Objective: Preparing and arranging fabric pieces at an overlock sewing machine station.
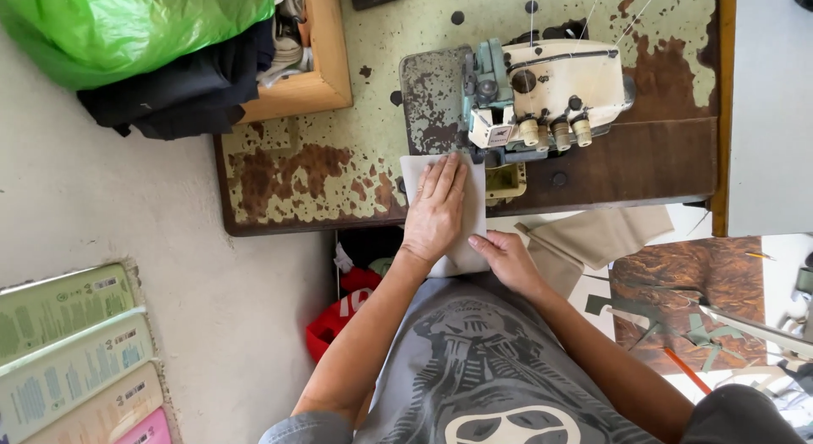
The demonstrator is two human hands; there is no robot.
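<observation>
Right hand: nearest, fingers pinching the near edge of the cloth.
Left hand: pressed flat on the cloth, grasping nothing.
Cloth: on the desk, far edge at the machine.
Progress: no stitched seam visible; judged barely begun.
</observation>
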